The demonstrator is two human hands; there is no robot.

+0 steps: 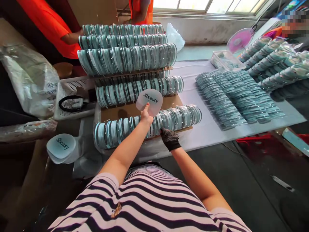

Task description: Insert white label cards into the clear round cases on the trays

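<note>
A pale, rounded-square plastic card with black lettering (154, 96) is above a cardboard-lined carton (169, 102), pinched by the bare left hand (146, 115), thumb on its face. The black-mesh-gloved right hand (170, 139) touches the near edge of a long row of teal, ring-shaped bands (180, 118); whether its fingers grip cannot be told. The carton sits on a white-covered table (184, 72), with four bundles of teal bands (219, 100) lying rightward. Beyond are a pink round fan (240, 40), a grey wall (205, 29) and bright, white-framed windows (219, 6).
</note>
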